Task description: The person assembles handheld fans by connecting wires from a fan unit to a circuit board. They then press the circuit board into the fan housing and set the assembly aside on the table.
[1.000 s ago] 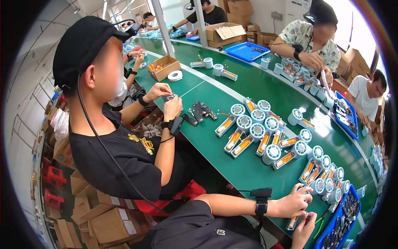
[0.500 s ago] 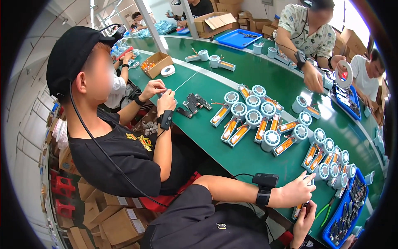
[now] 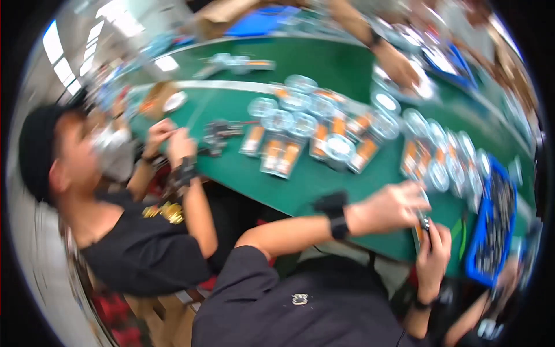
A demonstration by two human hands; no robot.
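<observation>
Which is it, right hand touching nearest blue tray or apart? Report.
Apart. The head view shows green tabletop between the right hand and the blue tray.

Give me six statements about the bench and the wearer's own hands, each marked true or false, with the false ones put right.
1. The pale units on the green table have round ends and orange strips. True.
2. The left hand and right hand are far apart. False: they are close together, with one held unit between them.
3. The blue tray nearest the right hand holds dark parts. True.
4. The green-handled tool is in the left hand. False: it lies between the right hand and the tray.
5. The left wrist is bare. False: it wears a dark band.
6. The co-worker at the left wears a black cap. True.
</observation>
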